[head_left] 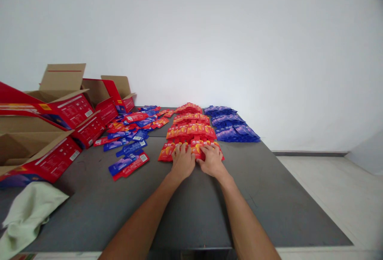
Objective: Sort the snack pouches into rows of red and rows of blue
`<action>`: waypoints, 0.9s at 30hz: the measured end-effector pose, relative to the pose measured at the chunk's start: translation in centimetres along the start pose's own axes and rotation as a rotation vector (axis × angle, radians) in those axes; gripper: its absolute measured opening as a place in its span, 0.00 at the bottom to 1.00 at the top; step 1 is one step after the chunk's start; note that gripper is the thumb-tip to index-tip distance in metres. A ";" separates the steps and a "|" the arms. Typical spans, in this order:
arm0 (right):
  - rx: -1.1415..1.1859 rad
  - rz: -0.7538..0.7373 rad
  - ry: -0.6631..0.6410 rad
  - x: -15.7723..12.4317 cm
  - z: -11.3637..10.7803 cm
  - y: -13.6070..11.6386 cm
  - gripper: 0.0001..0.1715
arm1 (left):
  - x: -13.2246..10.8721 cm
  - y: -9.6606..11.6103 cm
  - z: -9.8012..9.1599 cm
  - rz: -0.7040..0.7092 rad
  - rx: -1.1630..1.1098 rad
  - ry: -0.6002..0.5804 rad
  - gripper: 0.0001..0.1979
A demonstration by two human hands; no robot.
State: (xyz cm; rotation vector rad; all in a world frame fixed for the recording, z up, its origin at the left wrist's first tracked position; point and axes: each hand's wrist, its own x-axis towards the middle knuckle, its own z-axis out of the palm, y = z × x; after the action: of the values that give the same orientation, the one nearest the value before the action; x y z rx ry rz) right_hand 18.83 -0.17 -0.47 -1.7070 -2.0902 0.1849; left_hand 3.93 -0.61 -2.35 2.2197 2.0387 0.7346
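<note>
Red packets with an orange print lie overlapped in a row in the middle of the table. My left hand rests on this front row, its fingers spread over the packets. Just beside it, my right hand lies on the same row with fingers apart, right of a packet that shows between the hands. Both hands press from above; neither is closed round a packet. Behind them, more rows of red packets stretch toward the wall. To their right are rows of blue-purple packets.
Loose red and blue flat packets are scattered left of the rows. Open red cardboard boxes crowd the left side. A pale green cloth lies at the front left. The dark grey table ends at the right above a light floor.
</note>
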 end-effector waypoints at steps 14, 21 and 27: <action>-0.035 0.034 -0.053 -0.2 0.5 0.2 0.32 | -0.3 -0.7 0.2 0.151 -0.067 -0.180 0.28; -0.037 0.043 -0.058 -0.1 0.7 0.3 0.31 | -0.5 -1.3 0.4 0.180 -0.047 -0.188 0.26; -0.047 0.050 -0.068 -0.1 0.5 0.2 0.31 | -0.7 -1.1 0.8 0.188 0.001 -0.153 0.26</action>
State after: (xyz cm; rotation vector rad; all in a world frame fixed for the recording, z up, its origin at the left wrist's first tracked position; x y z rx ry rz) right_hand 18.79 -0.15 -1.02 -1.8057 -2.1175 0.2133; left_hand 3.16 -0.86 -3.63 2.4097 1.7809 0.5552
